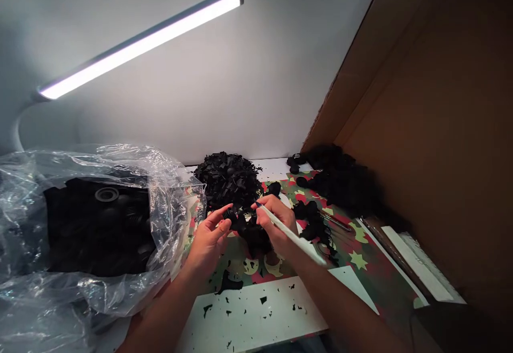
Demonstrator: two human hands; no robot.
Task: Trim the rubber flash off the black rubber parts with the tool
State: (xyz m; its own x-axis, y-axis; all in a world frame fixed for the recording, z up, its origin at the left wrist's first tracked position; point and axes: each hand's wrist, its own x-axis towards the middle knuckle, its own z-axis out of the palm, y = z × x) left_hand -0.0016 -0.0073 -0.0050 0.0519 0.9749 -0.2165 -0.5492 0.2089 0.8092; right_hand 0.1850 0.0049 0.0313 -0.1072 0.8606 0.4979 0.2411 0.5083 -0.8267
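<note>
My left hand (212, 234) pinches a small black ribbed rubber part (230, 214) between thumb and fingers. My right hand (278, 224) is closed like a pen grip around a slim white-handled tool (294, 237), its dark end pointing up and left. I cannot make out what kind of tool it is. The two hands are close together but apart. Just below and between them lie dark rubber pieces (256, 238) on a patterned mat (264, 267). Behind the hands rises a heap of black scraps (228, 177).
At left, a clear plastic bag (168, 219) holds many black rubber parts (108, 219). More black parts (344, 179) are piled at the right, beside a cardboard wall (433, 128). A white board (256, 310) with scraps lies in front. A tube lamp (148, 40) hangs above.
</note>
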